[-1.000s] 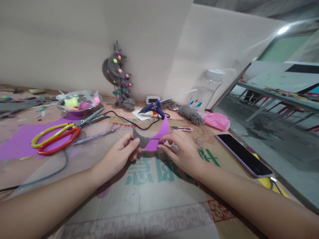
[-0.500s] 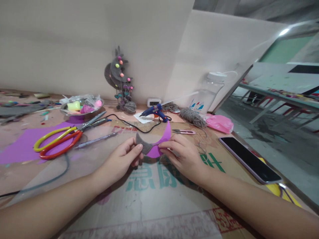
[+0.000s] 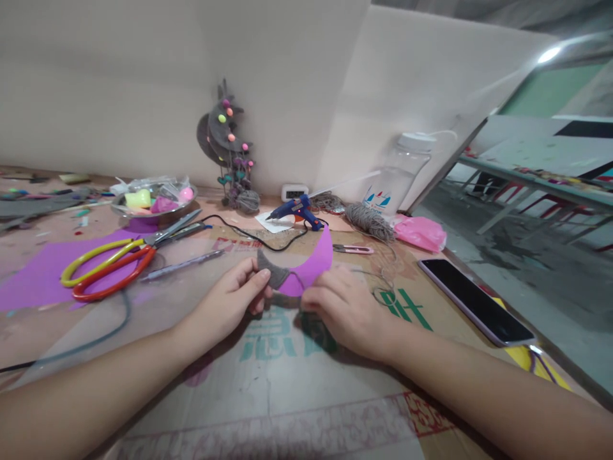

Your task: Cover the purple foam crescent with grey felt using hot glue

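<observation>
A purple crescent [image 3: 313,263], its left part wound with grey yarn [image 3: 274,275], is held up above the cardboard. My left hand [image 3: 246,287] pinches the wrapped end between thumb and fingers. Close by the crescent's lower right edge, my right hand [image 3: 342,306] is closed, slightly blurred, with a strand of grey yarn running into its fingertips from the edge of the wrapping. Loose yarn [image 3: 383,284] trails behind that hand toward a grey yarn bundle [image 3: 368,220]. The crescent's right tip points upward, bare of yarn.
Left lie scissors [image 3: 112,265], a pen [image 3: 182,265] and purple sheet [image 3: 33,275]. Behind are a bowl [image 3: 153,217], a decorated grey moon [image 3: 225,137], a blue glue gun [image 3: 297,211] and small snips [image 3: 353,249]. A bottle [image 3: 397,172], pink bag [image 3: 421,234] and phone [image 3: 474,300] stand right.
My right hand has moved from the crescent's front to slightly below its edge, drawing the yarn strand along. More purple surface shows. My left hand keeps its pinch; the view has shifted a little.
</observation>
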Motion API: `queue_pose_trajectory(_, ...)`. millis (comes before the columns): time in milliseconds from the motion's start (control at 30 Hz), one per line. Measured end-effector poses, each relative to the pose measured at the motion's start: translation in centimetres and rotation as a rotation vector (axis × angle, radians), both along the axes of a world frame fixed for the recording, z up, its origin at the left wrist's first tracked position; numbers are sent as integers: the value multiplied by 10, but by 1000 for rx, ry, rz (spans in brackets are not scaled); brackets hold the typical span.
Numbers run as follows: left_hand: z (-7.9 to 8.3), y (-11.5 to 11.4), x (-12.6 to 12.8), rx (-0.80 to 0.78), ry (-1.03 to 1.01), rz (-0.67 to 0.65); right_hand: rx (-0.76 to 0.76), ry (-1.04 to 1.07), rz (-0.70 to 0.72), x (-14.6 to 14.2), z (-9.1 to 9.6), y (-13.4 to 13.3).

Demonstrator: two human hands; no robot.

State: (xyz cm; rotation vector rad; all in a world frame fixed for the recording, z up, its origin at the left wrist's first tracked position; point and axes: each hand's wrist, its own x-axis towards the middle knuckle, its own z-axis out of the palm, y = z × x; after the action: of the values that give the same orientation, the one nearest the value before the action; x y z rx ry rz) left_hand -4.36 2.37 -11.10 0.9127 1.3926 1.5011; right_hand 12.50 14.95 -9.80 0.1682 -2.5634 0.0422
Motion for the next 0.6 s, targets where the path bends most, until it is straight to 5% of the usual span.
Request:
queue_pose_trajectory(200,-1,0,0,-16,-14,30,100,-8,491,12,19,-21)
queue_pose_trajectory(400,2,1,-1,-29,8,34,-157,-41,326,11,15,-14)
queue_pose_trajectory(600,5,0,-1,-28,-16,75,87,-51,279,12,14,-19)
